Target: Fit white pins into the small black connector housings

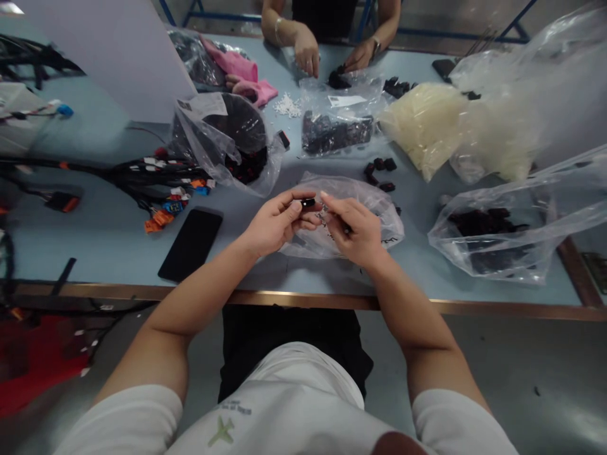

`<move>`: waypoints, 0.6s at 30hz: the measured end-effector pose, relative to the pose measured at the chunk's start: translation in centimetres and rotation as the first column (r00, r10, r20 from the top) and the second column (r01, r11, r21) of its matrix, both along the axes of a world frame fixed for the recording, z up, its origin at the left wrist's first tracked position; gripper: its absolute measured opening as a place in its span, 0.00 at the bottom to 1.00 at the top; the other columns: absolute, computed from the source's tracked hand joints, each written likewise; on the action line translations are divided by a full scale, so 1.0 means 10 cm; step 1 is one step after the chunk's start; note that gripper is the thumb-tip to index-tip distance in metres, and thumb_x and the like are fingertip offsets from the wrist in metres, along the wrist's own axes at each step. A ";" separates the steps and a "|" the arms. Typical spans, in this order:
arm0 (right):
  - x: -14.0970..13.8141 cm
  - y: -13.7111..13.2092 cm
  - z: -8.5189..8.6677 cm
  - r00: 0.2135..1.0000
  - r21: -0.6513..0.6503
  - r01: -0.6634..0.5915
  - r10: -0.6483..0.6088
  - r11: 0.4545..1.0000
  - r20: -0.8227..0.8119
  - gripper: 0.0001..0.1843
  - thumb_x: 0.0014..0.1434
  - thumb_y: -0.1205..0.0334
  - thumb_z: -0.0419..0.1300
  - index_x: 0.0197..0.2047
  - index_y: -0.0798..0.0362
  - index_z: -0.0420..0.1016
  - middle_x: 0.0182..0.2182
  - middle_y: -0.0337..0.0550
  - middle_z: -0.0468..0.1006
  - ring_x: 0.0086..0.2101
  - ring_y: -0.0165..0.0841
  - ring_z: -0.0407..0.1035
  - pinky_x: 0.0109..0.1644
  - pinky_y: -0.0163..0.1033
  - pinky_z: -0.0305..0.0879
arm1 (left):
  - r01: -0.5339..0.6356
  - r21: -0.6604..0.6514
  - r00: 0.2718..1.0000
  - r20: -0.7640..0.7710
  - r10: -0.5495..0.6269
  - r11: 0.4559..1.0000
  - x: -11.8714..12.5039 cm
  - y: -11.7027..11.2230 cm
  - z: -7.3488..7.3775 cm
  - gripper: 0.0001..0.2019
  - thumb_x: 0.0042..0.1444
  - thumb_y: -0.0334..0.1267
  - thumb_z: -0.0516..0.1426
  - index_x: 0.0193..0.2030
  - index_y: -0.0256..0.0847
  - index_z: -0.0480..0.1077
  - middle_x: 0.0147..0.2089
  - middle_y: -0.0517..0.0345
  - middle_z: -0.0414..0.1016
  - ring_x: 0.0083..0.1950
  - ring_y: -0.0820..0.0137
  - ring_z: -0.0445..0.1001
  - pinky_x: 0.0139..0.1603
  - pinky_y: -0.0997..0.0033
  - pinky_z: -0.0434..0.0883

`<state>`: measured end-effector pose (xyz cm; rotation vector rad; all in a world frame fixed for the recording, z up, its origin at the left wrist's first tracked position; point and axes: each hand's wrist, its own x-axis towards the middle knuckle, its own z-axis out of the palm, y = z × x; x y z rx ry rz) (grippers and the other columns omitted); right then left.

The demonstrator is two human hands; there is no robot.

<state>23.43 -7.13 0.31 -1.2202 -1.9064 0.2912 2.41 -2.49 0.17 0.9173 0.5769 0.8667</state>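
Observation:
My left hand (pixel 279 221) is closed around a small black connector housing (pixel 308 203), held between thumb and fingers above the table. Just to its right, my right hand (pixel 353 227) has its thumb and forefinger pinched together close to the housing's end. Whatever the pinch holds is too small to make out; a dark bit shows within the curled fingers. Beneath both hands lies a clear plastic bag (pixel 386 218) with small dark pieces showing through it. Several loose black connectors (pixel 379 165) rest beyond the bag.
A black phone (pixel 190 245) lies left of my arm, near a wire harness (pixel 118 174) with coloured plugs. Bags of black parts (pixel 336 129), (pixel 493 234) and a bag of pale parts (pixel 427 123) surround the work spot. Across the table, a co-worker's hands (pixel 307 50) handle black parts.

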 end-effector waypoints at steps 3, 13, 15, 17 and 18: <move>0.05 0.02 0.06 0.996 0.010 0.091 -0.091 0.996 0.019 0.20 0.73 0.57 0.55 0.63 0.41 0.81 0.43 0.46 0.87 0.41 0.41 0.79 0.48 0.49 0.79 | -0.036 -0.076 0.999 0.016 0.038 0.996 -0.01 0.01 0.04 0.19 0.60 0.41 0.73 0.55 0.38 0.79 0.54 0.47 0.85 0.57 0.62 0.86 0.61 0.65 0.82; 0.32 0.13 0.16 0.995 -0.082 -0.007 0.016 0.997 0.103 0.14 0.72 0.61 0.58 0.52 0.45 0.85 0.41 0.44 0.88 0.41 0.39 0.81 0.48 0.45 0.75 | -0.216 -0.142 0.969 -0.152 0.194 0.966 0.03 0.02 0.11 0.07 0.61 0.25 0.63 0.46 0.34 0.78 0.43 0.50 0.85 0.56 0.60 0.87 0.61 0.61 0.84; 0.40 0.16 0.15 0.976 -0.201 -0.052 0.092 0.978 0.196 0.13 0.70 0.63 0.59 0.50 0.46 0.86 0.41 0.43 0.88 0.40 0.39 0.80 0.48 0.44 0.74 | -0.220 -0.147 0.968 -0.152 0.198 0.964 0.02 0.03 0.11 0.08 0.61 0.24 0.63 0.46 0.34 0.78 0.42 0.50 0.85 0.54 0.61 0.88 0.60 0.62 0.84; 0.43 0.19 0.15 0.930 -0.335 -0.048 0.165 0.941 0.330 0.12 0.68 0.65 0.61 0.49 0.47 0.86 0.43 0.45 0.88 0.41 0.39 0.80 0.47 0.43 0.73 | -0.214 -0.147 0.972 -0.130 0.195 0.966 0.02 0.03 0.11 0.09 0.60 0.24 0.64 0.46 0.34 0.78 0.43 0.50 0.86 0.53 0.62 0.88 0.60 0.62 0.84; 0.43 0.19 0.14 0.891 -0.396 -0.018 0.194 0.918 0.411 0.12 0.68 0.65 0.62 0.50 0.48 0.86 0.44 0.46 0.87 0.42 0.40 0.80 0.47 0.43 0.72 | -0.208 -0.146 0.975 -0.115 0.192 0.967 0.02 0.03 0.11 0.09 0.60 0.24 0.64 0.46 0.34 0.79 0.43 0.50 0.86 0.53 0.62 0.88 0.60 0.62 0.84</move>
